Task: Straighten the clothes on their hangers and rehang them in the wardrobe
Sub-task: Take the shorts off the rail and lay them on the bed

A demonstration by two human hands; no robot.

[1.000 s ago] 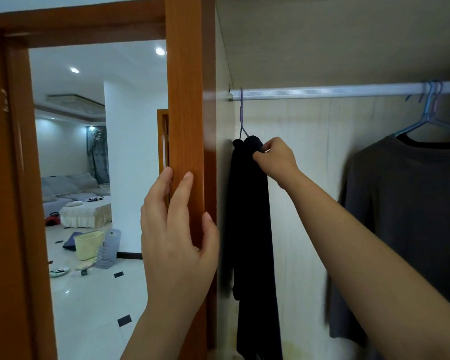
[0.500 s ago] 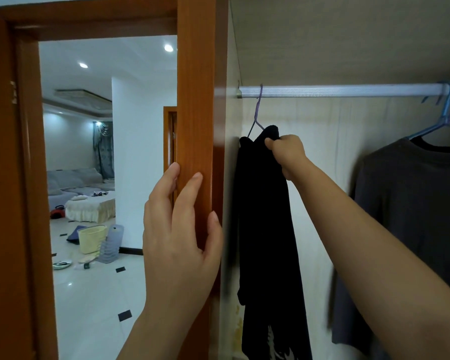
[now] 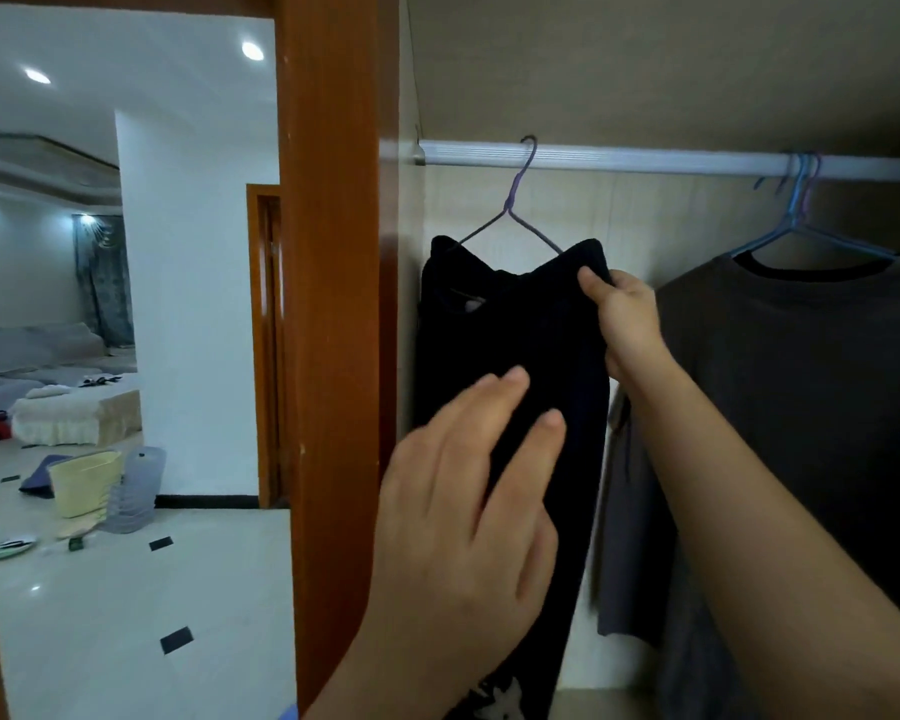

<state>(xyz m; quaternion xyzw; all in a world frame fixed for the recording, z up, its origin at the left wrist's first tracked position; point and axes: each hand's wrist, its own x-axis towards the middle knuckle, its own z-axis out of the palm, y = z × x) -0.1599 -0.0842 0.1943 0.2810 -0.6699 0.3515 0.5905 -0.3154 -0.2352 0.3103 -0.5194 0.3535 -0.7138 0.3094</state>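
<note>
A black garment (image 3: 531,324) hangs on a purple wire hanger (image 3: 513,200) at the left end of the white wardrobe rail (image 3: 619,159). My right hand (image 3: 627,319) pinches the garment's right shoulder just below the hanger's arm. My left hand (image 3: 468,506) lies flat against the garment's front, fingers spread, holding nothing. To the right a grey-brown T-shirt (image 3: 811,387) hangs on blue hangers (image 3: 796,220) from the same rail. The black garment's lower part is hidden behind my left hand.
The wardrobe's orange wooden side post (image 3: 333,304) stands just left of the black garment. Through the doorway on the left, a tiled floor holds a yellow basket (image 3: 87,480), a grey basket (image 3: 136,485) and scattered items; a bed (image 3: 74,413) lies beyond.
My left hand has left the wooden post and moved right onto the black garment. The hanger has turned to face me, spreading the garment wider, with my right hand still on its shoulder.
</note>
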